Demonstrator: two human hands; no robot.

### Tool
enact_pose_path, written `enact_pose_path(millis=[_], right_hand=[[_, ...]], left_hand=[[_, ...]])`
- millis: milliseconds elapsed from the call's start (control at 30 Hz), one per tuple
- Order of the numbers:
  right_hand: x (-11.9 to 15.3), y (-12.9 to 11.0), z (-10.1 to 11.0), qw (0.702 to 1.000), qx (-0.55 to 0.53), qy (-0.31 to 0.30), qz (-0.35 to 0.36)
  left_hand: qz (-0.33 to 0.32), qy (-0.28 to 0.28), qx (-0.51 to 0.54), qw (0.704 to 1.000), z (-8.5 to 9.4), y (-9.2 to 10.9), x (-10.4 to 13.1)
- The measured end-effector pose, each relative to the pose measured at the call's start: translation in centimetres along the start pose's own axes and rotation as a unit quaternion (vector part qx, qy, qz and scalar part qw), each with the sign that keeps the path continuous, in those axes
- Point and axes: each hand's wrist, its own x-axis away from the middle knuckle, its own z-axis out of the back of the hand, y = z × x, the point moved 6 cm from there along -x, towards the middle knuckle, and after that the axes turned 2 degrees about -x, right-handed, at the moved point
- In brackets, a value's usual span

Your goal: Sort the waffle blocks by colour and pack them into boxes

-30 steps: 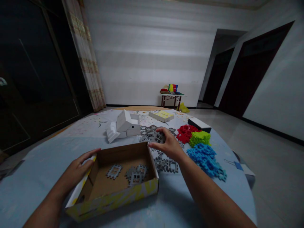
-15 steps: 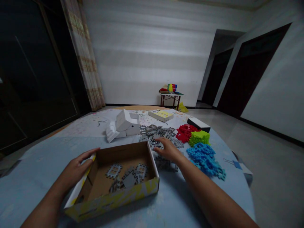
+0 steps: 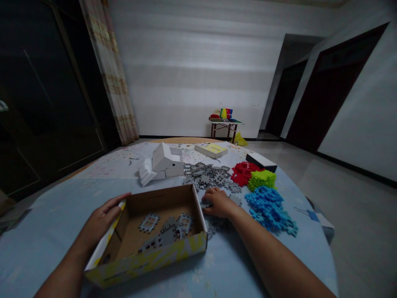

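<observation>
Holding the box (image 3: 155, 260) by its left side with the left hand (image 3: 101, 218), lower left. Now with more gray pieces (image 3: 167, 236) inside than a second ago. Reaching lower with the curled right hand (image 3: 219, 203), near the middle, beside the box; can't tell if gripping.

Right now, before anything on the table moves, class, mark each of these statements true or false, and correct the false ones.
1. The left hand is at the left edge of the open box. True.
2. The open box is empty. False: gray pieces lie inside.
3. The green pieces lie between the red pieces and the blue pieces. True.
4. The right hand is on the blue pieces. False: it is at the loose gray pieces outside the open box.
</observation>
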Motion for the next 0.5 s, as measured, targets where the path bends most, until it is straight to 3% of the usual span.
enact_pose_path(millis=[300,500], right_hand=[[1.0,-0.1,0.7,0.999,0.013,-0.029,-0.020],[1.7,0.0,0.6,0.997,0.008,-0.069,-0.025]], left_hand=[[0.054,-0.039,0.058,0.996,-0.4,-1.0,-0.3],[0.047,-0.055,0.046,0.996,-0.5,-0.9,-0.9]])
